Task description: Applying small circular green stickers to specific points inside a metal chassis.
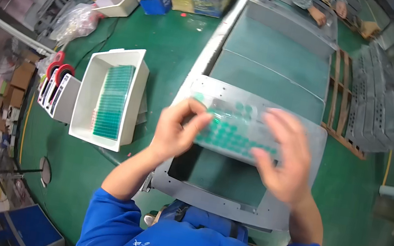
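A clear sheet of round green stickers (230, 138) is held above a grey frame-like panel (310, 147) with a large rectangular opening. My left hand (175, 127) is closed on the sheet's left end, thumb and forefinger pinched together. At the right end, my right hand (287, 161) is open and blurred by motion, its thumb and fingers spread apart. Its thumb overlaps the sheet's edge in the picture; I cannot tell if it touches. Some sticker places on the sheet's upper part look bare.
A white bin (132, 107) with stacked green sheets stands left, beside tape dispensers (60, 92). Another grey housing (291, 27) lies farther along the conveyor (277, 45), by a co-worker's hands (318, 15). Grey panels (375, 101) are stacked on a wooden pallet (340, 95) at right.
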The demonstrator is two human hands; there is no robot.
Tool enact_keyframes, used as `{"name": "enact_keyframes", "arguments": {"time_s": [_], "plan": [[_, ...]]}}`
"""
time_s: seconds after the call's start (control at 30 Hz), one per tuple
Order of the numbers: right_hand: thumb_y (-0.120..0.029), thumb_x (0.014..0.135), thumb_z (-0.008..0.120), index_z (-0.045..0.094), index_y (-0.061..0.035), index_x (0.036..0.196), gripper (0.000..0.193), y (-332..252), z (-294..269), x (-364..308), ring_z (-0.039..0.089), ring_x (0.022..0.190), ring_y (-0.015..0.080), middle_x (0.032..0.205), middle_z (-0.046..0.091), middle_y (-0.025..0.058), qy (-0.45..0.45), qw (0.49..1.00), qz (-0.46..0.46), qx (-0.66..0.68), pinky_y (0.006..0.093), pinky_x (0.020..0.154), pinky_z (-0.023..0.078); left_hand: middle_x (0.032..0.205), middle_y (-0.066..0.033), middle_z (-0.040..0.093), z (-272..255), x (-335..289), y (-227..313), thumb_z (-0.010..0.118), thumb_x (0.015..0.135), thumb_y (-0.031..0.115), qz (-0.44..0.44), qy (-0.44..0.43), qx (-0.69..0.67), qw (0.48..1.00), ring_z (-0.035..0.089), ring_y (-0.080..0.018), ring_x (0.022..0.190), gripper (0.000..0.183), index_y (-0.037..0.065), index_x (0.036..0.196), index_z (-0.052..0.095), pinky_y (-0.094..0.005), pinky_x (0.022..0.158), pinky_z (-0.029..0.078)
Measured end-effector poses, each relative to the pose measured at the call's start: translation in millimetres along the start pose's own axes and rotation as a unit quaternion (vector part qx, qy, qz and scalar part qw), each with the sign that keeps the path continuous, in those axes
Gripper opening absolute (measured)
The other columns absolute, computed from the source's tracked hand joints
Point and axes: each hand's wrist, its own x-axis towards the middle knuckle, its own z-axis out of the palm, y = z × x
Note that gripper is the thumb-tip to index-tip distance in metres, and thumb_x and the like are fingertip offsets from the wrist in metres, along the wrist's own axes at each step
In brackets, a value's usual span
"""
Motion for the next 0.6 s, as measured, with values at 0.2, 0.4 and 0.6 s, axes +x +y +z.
{"name": "enact_keyframes", "arguments": {"time_s": [0.2,0.4,0.6], "plan": [[-0.007,0.07,0.068,0.058,-0.0014,0.096,0.028,16,28,-35,0.056,0.077,0.0219,0.088,0.058,0.0097,-0.077,0.985,0.12,0.099,0.0316,0.069,0.045,0.068,0.0008,0.052,47,-42,-27,0.063,0.079,0.005,-0.054,-0.058,-0.073,0.994,0.042,-0.0024,0.058,0.007,0.001,0.08,0.057,-0.0179,0.049,0.031],[-0.008,0.076,0.064,0.061,-0.0005,0.09,0.017,39,44,-66,0.055,0.069,0.0121,0.081,0.062,0.0056,-0.091,0.903,0.292,0.301,0.0256,0.063,0.044,0.069,-0.0037,0.054,65,-57,-51,0.062,0.078,0.003,-0.028,-0.102,-0.086,0.991,0.045,-0.0083,0.057,0.009,0.001,0.087,0.061,-0.021,0.049,0.033],[-0.008,0.078,0.063,0.062,-0.0006,0.09,0.014,57,54,-65,0.054,0.067,0.0077,0.076,0.062,0.0025,-0.085,0.859,0.37,0.344,0.0228,0.061,0.044,0.07,-0.0073,0.055,74,-47,-58,0.061,0.077,-0.002,-0.001,-0.14,-0.016,0.99,0.05,-0.0143,0.059,0.011,0.0,0.088,0.061,-0.0243,0.052,0.04]]}}
